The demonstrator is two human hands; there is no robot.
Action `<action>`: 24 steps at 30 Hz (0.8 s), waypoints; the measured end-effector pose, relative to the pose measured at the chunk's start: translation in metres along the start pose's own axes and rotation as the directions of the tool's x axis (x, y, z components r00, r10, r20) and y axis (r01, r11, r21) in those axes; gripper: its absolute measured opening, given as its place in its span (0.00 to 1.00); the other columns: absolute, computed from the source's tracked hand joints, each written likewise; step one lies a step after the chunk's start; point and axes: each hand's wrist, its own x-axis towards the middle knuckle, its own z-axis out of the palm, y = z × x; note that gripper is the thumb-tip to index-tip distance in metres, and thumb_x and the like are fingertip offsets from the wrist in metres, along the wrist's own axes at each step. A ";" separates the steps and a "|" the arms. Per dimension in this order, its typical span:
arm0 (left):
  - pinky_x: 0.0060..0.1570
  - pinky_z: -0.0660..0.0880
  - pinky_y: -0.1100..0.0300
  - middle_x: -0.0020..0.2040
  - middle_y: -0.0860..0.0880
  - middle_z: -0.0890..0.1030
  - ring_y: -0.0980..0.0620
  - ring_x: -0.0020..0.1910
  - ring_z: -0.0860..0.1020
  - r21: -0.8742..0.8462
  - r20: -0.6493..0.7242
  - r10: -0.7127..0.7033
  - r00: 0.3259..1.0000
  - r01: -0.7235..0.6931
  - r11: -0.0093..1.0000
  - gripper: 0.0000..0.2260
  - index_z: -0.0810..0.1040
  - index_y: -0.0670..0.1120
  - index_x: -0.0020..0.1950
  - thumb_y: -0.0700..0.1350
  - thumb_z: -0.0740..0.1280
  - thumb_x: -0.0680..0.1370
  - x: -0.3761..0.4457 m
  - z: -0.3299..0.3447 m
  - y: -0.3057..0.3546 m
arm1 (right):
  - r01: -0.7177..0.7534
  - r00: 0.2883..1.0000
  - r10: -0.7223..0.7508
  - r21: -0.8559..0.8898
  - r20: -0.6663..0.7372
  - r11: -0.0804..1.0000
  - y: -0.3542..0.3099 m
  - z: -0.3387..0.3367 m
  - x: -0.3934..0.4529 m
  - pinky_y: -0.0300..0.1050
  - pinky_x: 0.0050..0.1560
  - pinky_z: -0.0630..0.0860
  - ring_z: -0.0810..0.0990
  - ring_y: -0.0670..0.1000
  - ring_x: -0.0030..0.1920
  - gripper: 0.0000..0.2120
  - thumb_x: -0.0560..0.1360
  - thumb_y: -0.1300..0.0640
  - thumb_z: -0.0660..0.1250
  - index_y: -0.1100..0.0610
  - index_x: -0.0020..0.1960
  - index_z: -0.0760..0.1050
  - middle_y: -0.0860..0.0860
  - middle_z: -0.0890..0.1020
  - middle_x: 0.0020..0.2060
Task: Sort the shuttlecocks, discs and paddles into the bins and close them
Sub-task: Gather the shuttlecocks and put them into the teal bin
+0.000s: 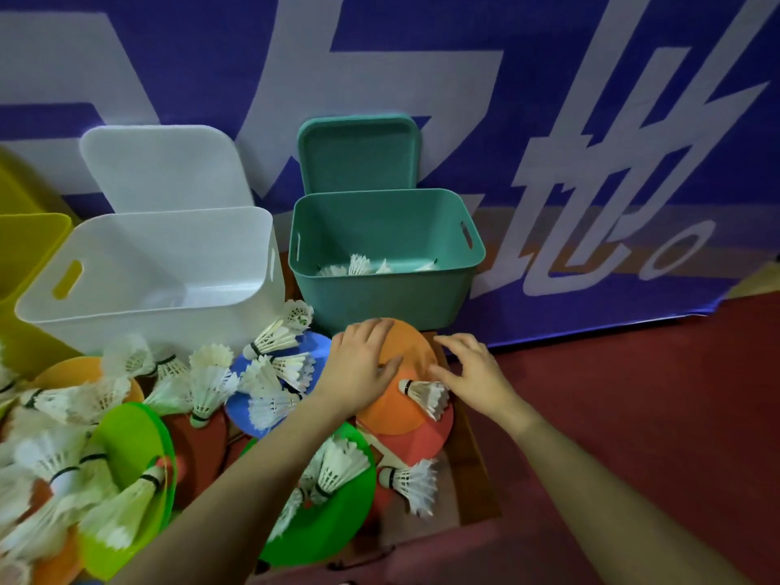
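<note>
— Looking nearest first, what do both hands have?
— The left hand (363, 365) lies flat, fingers spread on the orange disc (405, 373); the right hand (472, 369) hovers loosely curled, thumb touching a shuttlecock (424, 394) lying on that disc. Neither grips anything yet.
— How will they handle?
— Shuttlecock: probably light, feathers fragile, so pinch the cork. Disc: thin, likely flexible, so lift by its rim.
— And beyond?
— The green bin (380, 297) holds several shuttlecocks; the white bin (147, 314) looks empty. Both are open.
</note>
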 end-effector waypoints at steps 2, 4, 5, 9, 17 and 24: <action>0.60 0.62 0.52 0.66 0.47 0.72 0.45 0.64 0.69 -0.012 0.017 0.034 0.999 -0.034 0.999 0.31 0.69 0.47 0.69 0.63 0.49 0.73 -0.016 0.015 0.006 | -0.040 0.996 0.043 -0.039 0.079 0.998 0.007 0.006 -0.007 0.51 0.65 0.66 0.69 0.54 0.64 0.29 0.73 0.43 0.67 0.49 0.70 0.66 0.50 0.69 0.64; 0.56 0.66 0.49 0.61 0.47 0.76 0.44 0.59 0.73 -0.003 0.024 0.068 0.997 -0.068 0.998 0.28 0.73 0.48 0.66 0.62 0.51 0.74 -0.034 0.030 0.011 | -0.056 0.988 0.065 -0.065 0.140 0.996 0.014 0.014 -0.015 0.52 0.66 0.65 0.67 0.55 0.66 0.31 0.72 0.41 0.67 0.48 0.72 0.63 0.50 0.67 0.67; 0.54 0.69 0.48 0.59 0.48 0.77 0.44 0.56 0.75 0.004 0.026 0.078 0.997 -0.078 0.997 0.26 0.74 0.48 0.64 0.61 0.53 0.74 -0.043 0.038 0.014 | -0.061 0.983 0.073 -0.074 0.168 0.995 0.017 0.018 -0.019 0.52 0.66 0.64 0.67 0.56 0.67 0.32 0.72 0.40 0.66 0.47 0.72 0.62 0.50 0.66 0.68; 0.46 0.74 0.52 0.51 0.52 0.81 0.49 0.48 0.79 0.087 0.042 0.095 0.995 -0.098 0.991 0.21 0.79 0.50 0.56 0.61 0.56 0.74 -0.077 0.072 0.024 | -0.037 0.970 0.065 -0.123 0.234 0.992 0.030 0.033 -0.032 0.51 0.65 0.61 0.66 0.57 0.67 0.32 0.73 0.40 0.65 0.44 0.73 0.59 0.50 0.64 0.69; 0.52 0.60 0.52 0.48 0.54 0.82 0.47 0.50 0.79 0.212 0.019 -0.005 1.000 0.001 0.977 0.17 0.82 0.51 0.49 0.57 0.56 0.73 -0.113 0.115 0.047 | 0.022 0.992 -0.011 -0.092 0.123 0.996 0.041 0.051 -0.034 0.51 0.62 0.63 0.71 0.56 0.61 0.23 0.76 0.47 0.63 0.48 0.70 0.64 0.53 0.70 0.62; 0.48 0.62 0.55 0.41 0.55 0.82 0.50 0.43 0.79 0.147 -0.186 -0.066 0.980 0.094 0.985 0.10 0.82 0.50 0.43 0.47 0.60 0.72 -0.117 0.118 0.059 | 0.086 0.993 -0.086 0.007 0.081 0.996 0.041 0.055 -0.033 0.48 0.61 0.63 0.71 0.56 0.60 0.20 0.76 0.52 0.66 0.53 0.66 0.69 0.53 0.71 0.62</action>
